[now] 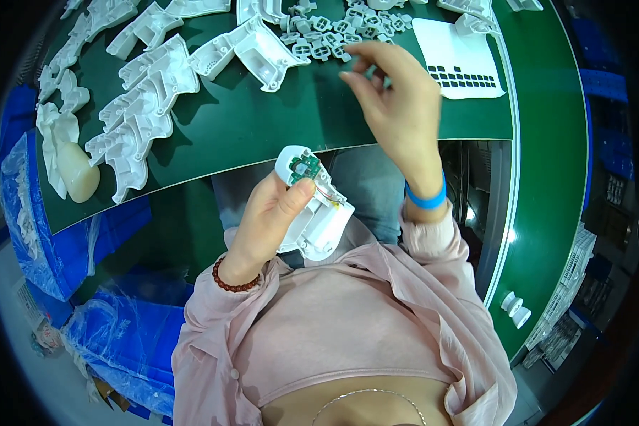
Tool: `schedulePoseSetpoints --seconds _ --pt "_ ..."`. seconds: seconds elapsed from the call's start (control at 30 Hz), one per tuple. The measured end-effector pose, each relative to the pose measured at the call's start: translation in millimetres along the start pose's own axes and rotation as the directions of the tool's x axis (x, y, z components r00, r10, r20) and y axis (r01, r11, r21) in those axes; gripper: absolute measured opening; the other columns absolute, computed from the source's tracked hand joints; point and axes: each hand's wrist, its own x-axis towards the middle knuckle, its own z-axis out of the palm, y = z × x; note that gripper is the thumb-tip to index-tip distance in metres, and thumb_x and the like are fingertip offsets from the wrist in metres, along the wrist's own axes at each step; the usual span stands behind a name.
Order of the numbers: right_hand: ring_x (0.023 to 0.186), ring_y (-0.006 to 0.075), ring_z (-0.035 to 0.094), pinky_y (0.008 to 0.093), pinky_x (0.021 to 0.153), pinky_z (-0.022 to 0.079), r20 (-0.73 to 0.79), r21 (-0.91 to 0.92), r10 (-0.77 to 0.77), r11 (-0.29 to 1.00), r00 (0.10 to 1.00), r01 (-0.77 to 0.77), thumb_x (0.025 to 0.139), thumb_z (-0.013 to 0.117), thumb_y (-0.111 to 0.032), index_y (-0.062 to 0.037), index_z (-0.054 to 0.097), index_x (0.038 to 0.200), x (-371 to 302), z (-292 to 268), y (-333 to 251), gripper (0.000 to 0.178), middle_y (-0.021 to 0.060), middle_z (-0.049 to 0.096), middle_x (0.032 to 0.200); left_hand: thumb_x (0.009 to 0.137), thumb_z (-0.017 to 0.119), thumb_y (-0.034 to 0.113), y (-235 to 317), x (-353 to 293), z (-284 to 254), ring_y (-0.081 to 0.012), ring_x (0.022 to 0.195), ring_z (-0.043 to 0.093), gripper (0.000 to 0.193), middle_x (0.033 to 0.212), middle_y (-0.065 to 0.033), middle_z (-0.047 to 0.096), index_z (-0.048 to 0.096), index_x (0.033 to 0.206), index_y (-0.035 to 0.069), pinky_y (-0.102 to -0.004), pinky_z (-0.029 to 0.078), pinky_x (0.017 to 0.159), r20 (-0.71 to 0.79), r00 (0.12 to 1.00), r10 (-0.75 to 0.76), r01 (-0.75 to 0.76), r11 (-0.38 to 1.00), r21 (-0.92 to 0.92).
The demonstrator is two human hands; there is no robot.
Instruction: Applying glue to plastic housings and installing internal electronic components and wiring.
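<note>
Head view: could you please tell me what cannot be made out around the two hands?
- Right hand: whether its fingertips pinch a small white clip; too small.
- White housing in the left hand: its underside, hidden by the palm.
- Green circuit board: its parts, too small.

Left hand near, fingers curled closed, thumb pressed on top. Right hand extended far, fingertips pinched, wrist bent.

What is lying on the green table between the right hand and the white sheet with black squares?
In the head view, only bare green table lies between the right hand and the white sheet.
</note>
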Motion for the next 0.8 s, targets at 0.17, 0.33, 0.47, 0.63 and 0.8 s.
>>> schedulePoseSetpoints --seconds 0.17,0.33,0.47,0.63,0.8 --pt "0.076 0.0288 0.061 0.0382 0.064 0.048 -0.028 -0.32 -0.118 0.942 0.993 0.103 0.08 0.07 -0.004 -0.0086 0.068 0.106 13 23 4 0.026 0.01 0.06 0.083 0.102 0.055 0.032 -3 -3 -2 -0.0081 0.093 0.055 0.033 0.105 -0.0023 0.06 0.056 0.116 0.003 -0.0261 0.046 0.083 -0.016 1.0 0.01 -0.01 0.999 0.032" --pt "0.075 0.0271 0.062 0.0354 0.065 0.049 -0.043 -0.264 -0.115 0.959 0.992 0.1 0.077 0.072 0.001 -0.0049 0.067 0.1 6 24 13 0.025 0.0101 0.061 0.085 0.102 0.055 0.032 -5 -4 -6 -0.0083 0.093 0.055 0.032 0.105 -0.0023 0.06 0.056 0.117 0.003 -0.0264 0.046 0.083 -0.021 0.999 -0.028 0.028 0.999 0.024" --pt "0.072 0.0236 0.063 0.0314 0.063 0.05 -0.064 -0.231 -0.161 0.963 0.985 0.142 0.074 0.074 0.006 -0.002 0.065 0.094 1 10 17 0.023 0.0096 0.061 0.085 0.102 0.055 0.032 -1 2 -3 -0.0087 0.094 0.055 0.032 0.105 -0.0026 0.06 0.056 0.116 0.003 -0.0266 0.046 0.084 -0.002 1.0 -0.018 0.018 0.999 0.027" --pt "0.069 0.0194 0.063 0.027 0.061 0.049 -0.022 -0.054 0.019 0.998 1.0 -0.02 0.072 0.074 0.008 -0.0022 0.067 0.088 -15 1 14 0.021 0.0088 0.063 0.086 0.102 0.055 0.032 -6 5 -2 -0.0086 0.093 0.055 0.033 0.105 -0.0027 0.06 0.056 0.116 0.003 -0.0267 0.046 0.083 0.005 1.0 -0.023 0.023 0.999 0.042" --pt "0.078 0.0223 0.063 0.0297 0.066 0.051 0.007 -0.156 -0.265 0.952 0.964 0.262 0.068 0.073 0.009 -0.0027 0.07 0.086 -20 1 16 0.021 0.0078 0.064 0.088 0.102 0.056 0.033 -10 8 4 -0.0077 0.092 0.055 0.035 0.104 -0.0026 0.061 0.056 0.117 0.002 -0.0258 0.047 0.08 0.006 0.999 -0.054 0.054 0.998 0.045"
